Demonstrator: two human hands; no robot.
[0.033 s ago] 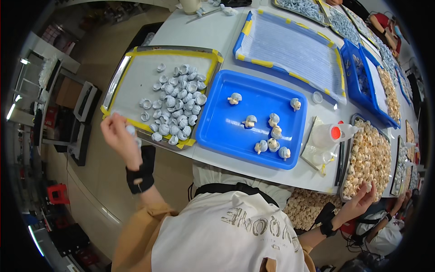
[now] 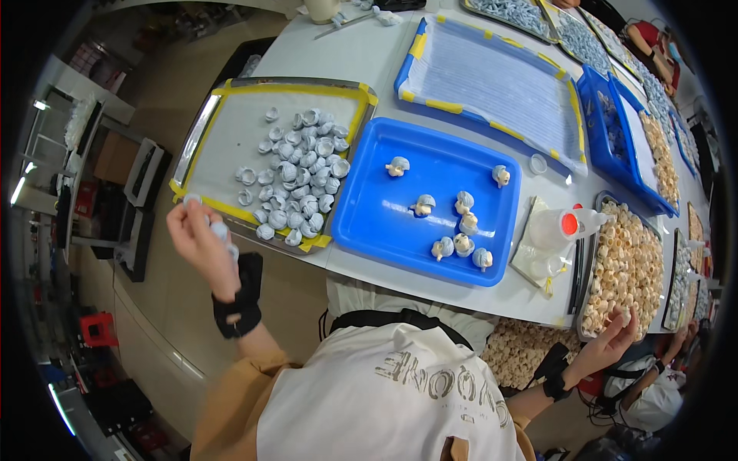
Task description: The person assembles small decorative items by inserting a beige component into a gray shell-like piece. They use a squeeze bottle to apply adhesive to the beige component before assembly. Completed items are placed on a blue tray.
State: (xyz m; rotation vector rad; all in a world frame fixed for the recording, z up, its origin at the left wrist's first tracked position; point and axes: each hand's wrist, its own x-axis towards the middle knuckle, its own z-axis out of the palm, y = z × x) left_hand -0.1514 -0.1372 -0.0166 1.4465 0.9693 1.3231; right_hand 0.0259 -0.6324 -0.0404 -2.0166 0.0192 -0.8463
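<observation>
My left hand (image 2: 201, 244) is closed beside the near left corner of a tray (image 2: 223, 146) lined with white sheet and yellow tape. Its fingertips pinch a small pale-blue cup-shaped shell (image 2: 192, 199), and more blue pieces (image 2: 220, 230) show against the palm. Many similar blue shells (image 2: 289, 172) lie heaped on that tray. At the far right, my right hand (image 2: 613, 342) holds a small cream figure piece (image 2: 624, 314) between its fingers, over the near end of a tray of cream pieces (image 2: 626, 261). A blue tray (image 2: 369, 192) between the hands carries several cream figures with blue caps (image 2: 463, 246).
Beyond the blue tray lies a sheet-lined tray (image 2: 492, 84) with taped edges. A white bottle (image 2: 552, 228) with a red-ringed opening stands near the cream pieces. A deep blue bin (image 2: 615, 131) and a small clear cup (image 2: 538, 164) sit farther back. Another person (image 2: 649, 50) works at the far right.
My left hand has shifted slightly left and down, and the blue shell at its fingertips shows more plainly. My right hand has hardly moved.
</observation>
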